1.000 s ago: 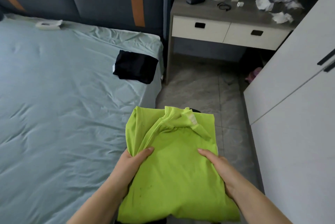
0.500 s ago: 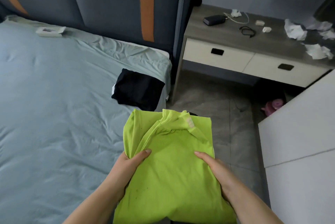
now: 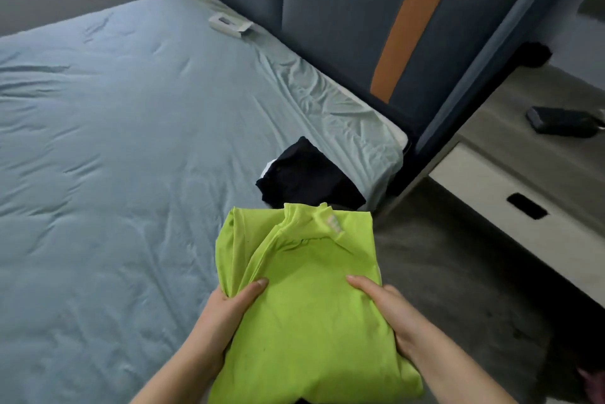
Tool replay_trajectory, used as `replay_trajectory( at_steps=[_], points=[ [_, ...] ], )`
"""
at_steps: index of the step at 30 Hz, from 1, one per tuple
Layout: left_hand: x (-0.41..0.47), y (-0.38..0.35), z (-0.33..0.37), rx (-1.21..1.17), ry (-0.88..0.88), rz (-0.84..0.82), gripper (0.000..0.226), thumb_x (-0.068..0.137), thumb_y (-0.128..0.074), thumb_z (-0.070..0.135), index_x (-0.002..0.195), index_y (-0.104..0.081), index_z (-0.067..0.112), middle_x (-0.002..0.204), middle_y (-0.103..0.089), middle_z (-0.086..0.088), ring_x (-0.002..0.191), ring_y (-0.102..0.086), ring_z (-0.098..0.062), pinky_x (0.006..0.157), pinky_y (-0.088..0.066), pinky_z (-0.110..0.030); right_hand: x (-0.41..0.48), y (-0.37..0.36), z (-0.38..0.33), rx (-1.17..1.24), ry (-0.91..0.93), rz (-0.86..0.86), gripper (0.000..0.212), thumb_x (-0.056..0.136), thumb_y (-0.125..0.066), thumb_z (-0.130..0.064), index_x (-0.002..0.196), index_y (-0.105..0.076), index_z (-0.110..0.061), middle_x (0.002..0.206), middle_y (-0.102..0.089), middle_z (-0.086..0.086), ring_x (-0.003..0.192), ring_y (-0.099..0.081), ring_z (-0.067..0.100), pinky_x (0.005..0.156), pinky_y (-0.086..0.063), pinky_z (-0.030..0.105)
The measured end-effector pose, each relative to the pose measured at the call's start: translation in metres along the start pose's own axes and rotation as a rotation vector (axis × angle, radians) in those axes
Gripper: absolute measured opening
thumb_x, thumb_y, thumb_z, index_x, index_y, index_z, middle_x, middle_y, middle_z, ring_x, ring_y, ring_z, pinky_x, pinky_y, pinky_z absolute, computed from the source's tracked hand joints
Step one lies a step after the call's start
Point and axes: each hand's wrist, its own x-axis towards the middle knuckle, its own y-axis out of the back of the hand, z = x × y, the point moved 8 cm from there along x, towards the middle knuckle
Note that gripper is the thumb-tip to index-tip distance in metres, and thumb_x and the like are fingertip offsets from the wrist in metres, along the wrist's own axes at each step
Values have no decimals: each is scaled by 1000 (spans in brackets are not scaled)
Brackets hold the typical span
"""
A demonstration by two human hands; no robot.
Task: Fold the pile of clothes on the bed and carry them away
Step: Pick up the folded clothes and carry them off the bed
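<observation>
A folded lime-green shirt [image 3: 311,312] is held in front of me, above the bed's edge and the floor. My left hand [image 3: 226,308] grips its left side, thumb on top and fingers underneath. On the other side my right hand [image 3: 386,308] grips it the same way. Something dark shows just under the shirt's lower edge. A folded black garment [image 3: 307,178] lies on the light-blue bed [image 3: 114,158] near its right corner, just beyond the green shirt.
A small white box [image 3: 229,23] lies on the bed by the padded headboard [image 3: 343,27]. A bedside table [image 3: 523,155] with white drawers stands at the right, with a dark case [image 3: 563,120] on it. Grey floor [image 3: 458,272] lies between bed and table.
My view has swung left, towards the bed. The bedside table has slid to the right edge and the wardrobe has left the frame. Both hands hold the green shirt as before.
</observation>
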Motion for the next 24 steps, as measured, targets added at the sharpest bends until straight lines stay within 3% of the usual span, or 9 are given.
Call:
replay_trajectory(
  at_steps=[4,8,14,17,21,24],
  points=[
    [27,18,5,-69,17,139,45,74,-78,41,114,-64,26,95,-76,4,85,-74,-17,71,-56,-33,49,-22,-30,-68,-44,-61,58,72,-81,-35,115,-59,-4,101,-73,17,89,-72,32,81,-58,45],
    [60,36,14,-134,19,223,41,78,-76,35,114,-64,22,95,-76,5,88,-71,-15,68,-52,-28,91,-54,-62,-177,-88,-167,40,79,-75,-29,108,-69,-2,94,-75,15,86,-73,29,72,-58,33],
    [104,51,36,-244,3,316,40,79,-77,31,114,-60,24,97,-71,10,86,-68,-8,63,-49,-22,147,-88,-108,-270,-134,-262,39,81,-73,-31,112,-67,-8,101,-74,13,91,-72,29,77,-56,34],
    [122,50,43,-270,8,353,44,79,-77,32,118,-59,21,100,-70,7,90,-67,-11,69,-51,-26,172,-95,-129,-325,-150,-292,41,80,-74,-34,112,-66,-10,100,-75,12,91,-73,28,76,-56,35],
    [151,34,54,-306,23,383,69,67,-83,39,126,-56,17,114,-68,-1,103,-65,-21,96,-50,-41,208,-91,-159,-383,-147,-323,42,78,-74,-36,112,-65,-13,100,-75,12,90,-73,28,72,-57,34],
    [180,12,58,-326,31,418,73,65,-83,39,128,-55,16,118,-67,-3,104,-65,-21,98,-49,-40,241,-76,-181,-447,-151,-329,44,75,-76,-37,111,-66,-13,97,-75,12,87,-73,28,63,-58,31]
  ],
)
